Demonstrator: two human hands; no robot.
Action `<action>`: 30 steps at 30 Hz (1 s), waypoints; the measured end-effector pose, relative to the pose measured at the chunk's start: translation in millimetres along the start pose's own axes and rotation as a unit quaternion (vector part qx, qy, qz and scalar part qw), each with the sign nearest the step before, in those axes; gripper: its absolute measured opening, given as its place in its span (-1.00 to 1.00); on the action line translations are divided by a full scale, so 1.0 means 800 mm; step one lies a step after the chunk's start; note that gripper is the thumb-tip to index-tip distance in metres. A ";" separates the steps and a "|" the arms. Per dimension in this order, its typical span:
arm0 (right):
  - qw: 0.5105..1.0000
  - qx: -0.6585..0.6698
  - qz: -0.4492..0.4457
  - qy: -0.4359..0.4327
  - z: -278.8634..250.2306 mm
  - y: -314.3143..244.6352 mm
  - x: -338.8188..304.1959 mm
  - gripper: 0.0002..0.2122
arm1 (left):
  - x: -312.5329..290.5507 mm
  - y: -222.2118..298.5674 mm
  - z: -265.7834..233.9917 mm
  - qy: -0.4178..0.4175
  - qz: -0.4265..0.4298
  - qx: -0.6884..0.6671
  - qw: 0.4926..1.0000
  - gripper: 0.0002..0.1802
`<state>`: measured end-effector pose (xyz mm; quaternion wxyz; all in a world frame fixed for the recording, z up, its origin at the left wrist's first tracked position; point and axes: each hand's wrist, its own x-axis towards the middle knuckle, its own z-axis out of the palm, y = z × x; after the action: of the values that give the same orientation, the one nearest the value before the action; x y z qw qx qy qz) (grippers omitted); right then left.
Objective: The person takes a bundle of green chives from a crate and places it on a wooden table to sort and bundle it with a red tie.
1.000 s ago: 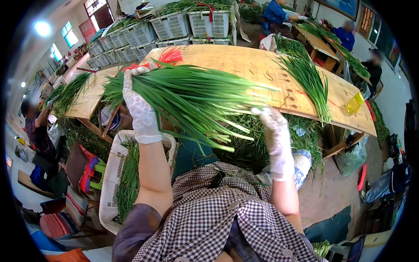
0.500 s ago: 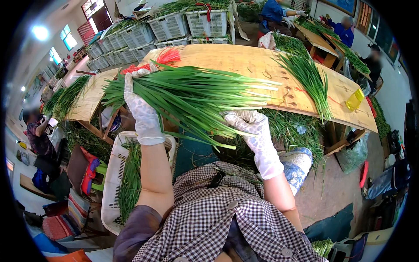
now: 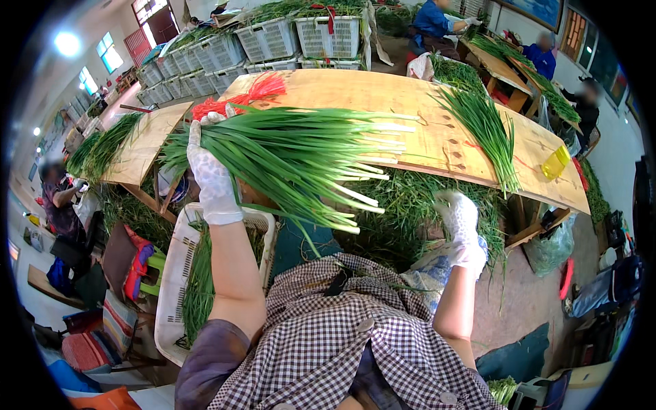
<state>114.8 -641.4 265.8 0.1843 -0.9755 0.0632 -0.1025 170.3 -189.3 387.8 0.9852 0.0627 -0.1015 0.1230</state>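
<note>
A thick bunch of garlic chives (image 3: 294, 147) lies across my gloved left hand (image 3: 212, 174), which is closed around its leafy end. The pale stalk ends fan out to the right, over the near edge of the wooden table (image 3: 342, 85), and a few stalks hang lower than the others. My right hand (image 3: 459, 222), in a patterned white glove, is apart from the bunch, above the heap of loose greens (image 3: 410, 205). Its fingers are smeared by motion, so what they hold, if anything, does not show. Red plastic ties (image 3: 263, 89) lie on the table behind the bunch.
A smaller chive bunch (image 3: 485, 133) and a yellow bottle (image 3: 555, 162) are on the table's right side. A white crate (image 3: 171, 301) with greens stands by my left arm. Stacked crates (image 3: 328, 37) line the back; several people work at other tables.
My right hand has let go of the stalk ends and moved right and slightly down, away from the bunch. The left hand still holds the chives, shifted slightly left.
</note>
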 end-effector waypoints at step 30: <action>0.905 0.302 -0.277 -0.115 -0.014 -0.156 -0.052 -0.76 | -0.021 -0.045 0.027 -0.236 -0.129 -0.121 0.955 -0.82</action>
<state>83.1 -523.0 315.0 0.4404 -0.8564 -0.2647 -0.0504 159.2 -231.1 401.2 0.9408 -0.0170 -0.3366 -0.0368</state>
